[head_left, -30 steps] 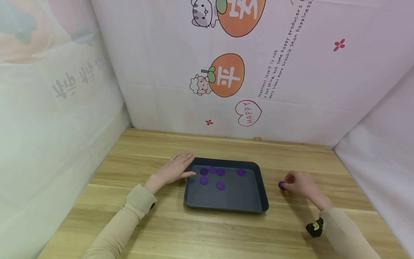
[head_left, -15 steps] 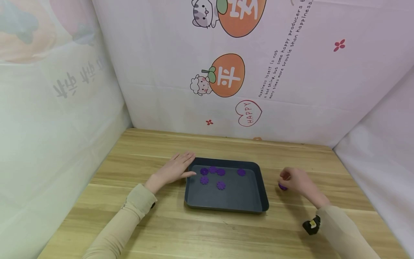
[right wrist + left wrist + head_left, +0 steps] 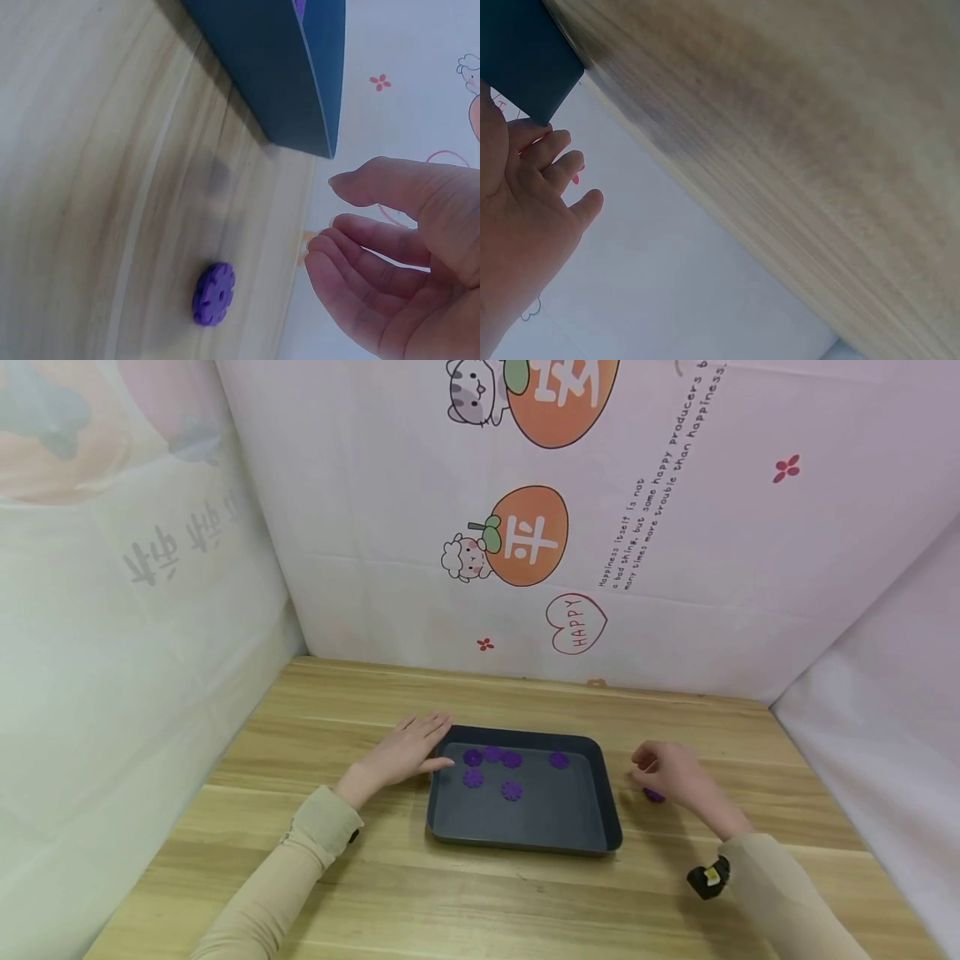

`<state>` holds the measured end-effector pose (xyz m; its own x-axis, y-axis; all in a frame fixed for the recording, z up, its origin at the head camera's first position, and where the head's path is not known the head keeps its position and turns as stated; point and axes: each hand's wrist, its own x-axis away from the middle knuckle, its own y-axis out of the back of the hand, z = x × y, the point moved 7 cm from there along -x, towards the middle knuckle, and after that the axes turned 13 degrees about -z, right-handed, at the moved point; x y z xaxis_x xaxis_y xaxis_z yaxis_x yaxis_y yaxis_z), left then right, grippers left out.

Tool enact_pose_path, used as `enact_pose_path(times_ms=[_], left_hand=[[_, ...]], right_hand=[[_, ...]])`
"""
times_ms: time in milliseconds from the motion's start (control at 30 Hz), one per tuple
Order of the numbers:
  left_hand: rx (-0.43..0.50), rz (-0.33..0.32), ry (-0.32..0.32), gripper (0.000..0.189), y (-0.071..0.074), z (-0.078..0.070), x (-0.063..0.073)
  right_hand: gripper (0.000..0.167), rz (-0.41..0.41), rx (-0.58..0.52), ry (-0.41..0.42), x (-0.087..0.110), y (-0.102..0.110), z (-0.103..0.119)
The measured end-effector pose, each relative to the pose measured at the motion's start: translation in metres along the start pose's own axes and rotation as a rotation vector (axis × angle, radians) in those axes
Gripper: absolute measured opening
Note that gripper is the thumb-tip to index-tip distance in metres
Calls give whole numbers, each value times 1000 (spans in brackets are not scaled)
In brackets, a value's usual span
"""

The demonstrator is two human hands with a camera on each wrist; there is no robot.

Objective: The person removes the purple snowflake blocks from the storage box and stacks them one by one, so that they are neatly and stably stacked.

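Purple disc, notched edge, poss. 2 stacked, R hand relaxed, L hand outstretched

The head view is brightly lit; the left wrist's dimmer, its tabletop apparently blurred.

Beige long sleeves are worn, wide left cuff seen; black boxy wrist unit with yellow-and-white patch worn at right.

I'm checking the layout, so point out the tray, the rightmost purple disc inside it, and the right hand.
Tray (image 3: 555, 822), head view, bare floor toward the near edge.
Rightmost purple disc (image 3: 558, 760), head view, top face.
Right hand (image 3: 675, 772), head view, back of the hand.
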<state>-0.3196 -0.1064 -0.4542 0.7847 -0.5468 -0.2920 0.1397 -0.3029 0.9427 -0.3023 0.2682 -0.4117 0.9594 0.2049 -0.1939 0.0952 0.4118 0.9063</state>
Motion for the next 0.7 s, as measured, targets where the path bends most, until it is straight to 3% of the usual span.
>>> enact_pose_path(times_ms=[700], left_hand=[[5,15,15,76,-2,1,0]], right_hand=[[19,-41,-25,66,-13,-7,33]])
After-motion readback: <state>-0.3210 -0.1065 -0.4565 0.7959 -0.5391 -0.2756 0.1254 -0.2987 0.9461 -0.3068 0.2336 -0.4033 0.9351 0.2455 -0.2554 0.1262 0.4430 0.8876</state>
